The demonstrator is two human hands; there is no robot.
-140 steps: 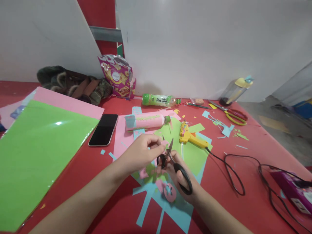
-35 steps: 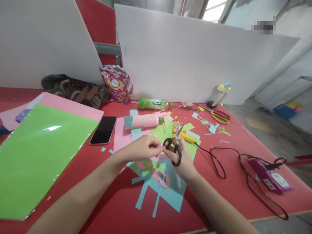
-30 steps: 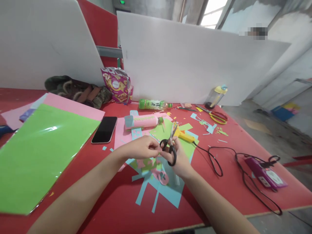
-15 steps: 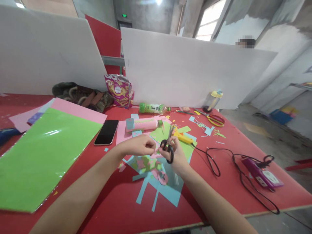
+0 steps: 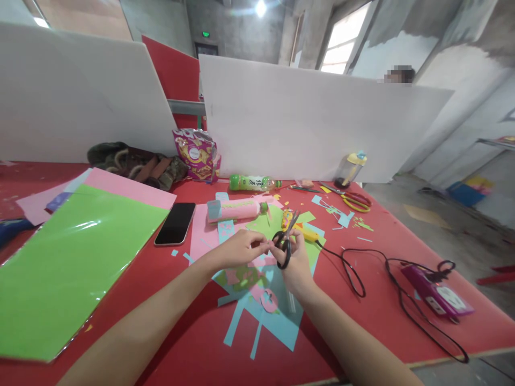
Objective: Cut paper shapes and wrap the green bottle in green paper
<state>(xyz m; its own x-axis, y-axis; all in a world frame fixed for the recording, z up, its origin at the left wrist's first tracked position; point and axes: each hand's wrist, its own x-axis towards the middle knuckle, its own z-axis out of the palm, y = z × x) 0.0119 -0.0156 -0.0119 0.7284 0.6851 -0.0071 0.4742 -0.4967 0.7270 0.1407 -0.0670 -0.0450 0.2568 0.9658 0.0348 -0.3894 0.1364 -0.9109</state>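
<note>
My left hand [image 5: 241,249] is closed in a pinch, its fingertips meeting those of my right hand over the paper scraps. What looks like a small bit of pink paper sits between them, mostly covered by the fingers. Black-handled scissors [image 5: 286,247] rest in my right hand [image 5: 298,264], blades pointing up and away, while its thumb and finger pinch toward the left. Beneath lie a light blue sheet [image 5: 281,327] with cut strips, green and pink scraps, and a pink paper disc [image 5: 269,301]. A pink-wrapped bottle [image 5: 237,209] lies just beyond.
A yellow glue gun [image 5: 308,234] lies right of the hands, its black cord trailing to a purple power strip [image 5: 438,292]. At left are a phone [image 5: 175,224] and green sheets [image 5: 96,257]. Behind stand a snack bag [image 5: 196,155], a green-labelled bottle [image 5: 254,183] and white boards [image 5: 314,123].
The camera view has tilted up. Earlier the scissor blades were spread by pink paper in my left hand; now they point away. Half a second ago my hands were apart; now the fingertips meet.
</note>
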